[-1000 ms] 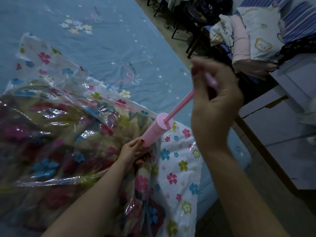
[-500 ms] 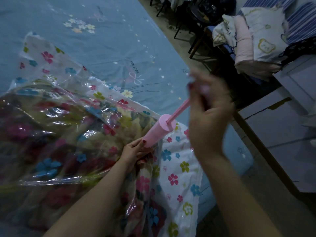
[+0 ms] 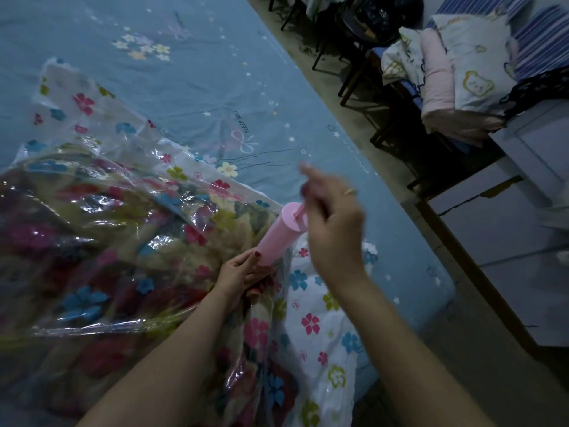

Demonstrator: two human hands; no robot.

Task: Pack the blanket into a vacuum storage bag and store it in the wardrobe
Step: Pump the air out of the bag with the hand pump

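A clear vacuum storage bag (image 3: 92, 211) printed with coloured flowers lies on the bed, with a flowered blanket (image 3: 129, 260) inside it. A pink hand pump (image 3: 278, 234) stands tilted on the bag near its right edge. My left hand (image 3: 243, 274) grips the pump's base against the bag. My right hand (image 3: 331, 223) grips the pump's handle, which sits close above the pump's barrel; only a short piece of the rod shows. The right hand is blurred by motion.
The bed carries a blue sheet (image 3: 191, 87) with small flowers and stars. A gap of floor (image 3: 385, 155) runs along its right edge. Chairs (image 3: 363, 41) stand at the back, folded bedding (image 3: 455, 75) lies piled on the right, and a white cabinet (image 3: 535, 155) is beside it.
My right hand has pushed the pump handle down toward the barrel, so the long pink rod seen earlier is almost gone. My left hand has stayed at the pump's base.
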